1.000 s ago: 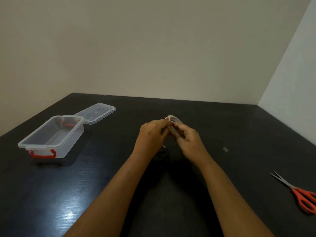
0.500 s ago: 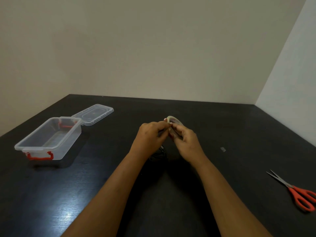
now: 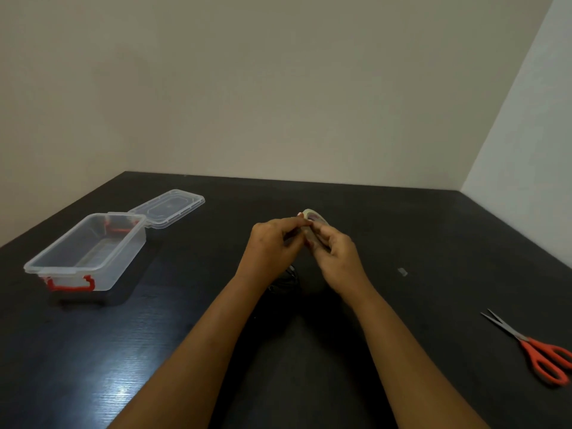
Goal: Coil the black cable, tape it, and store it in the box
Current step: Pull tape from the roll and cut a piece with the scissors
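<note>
Little change from a second ago: both hands stay together on the tape roll (image 3: 313,216), raised over the table's middle; only the framing drifts.

Left hand (image 3: 272,243): thumb and forefinger pinch at the roll's near rim, probably picking for the tape end.

Right hand (image 3: 337,255): fingers curled round the roll from below, steadying it.

Black cable (image 3: 286,278): coiled on the table (image 3: 433,230) just under the left wrist, toward the near edge from the grip. It is partly hidden, so its long axis is not clear. The left hand is nearer.

Box (image 3: 127,261): open, near the left edge, lid (image 3: 167,207) behind it.

Scissors (image 3: 538,351): near the right edge.

Reddish print inside the roll, illegible; no other writing.
</note>
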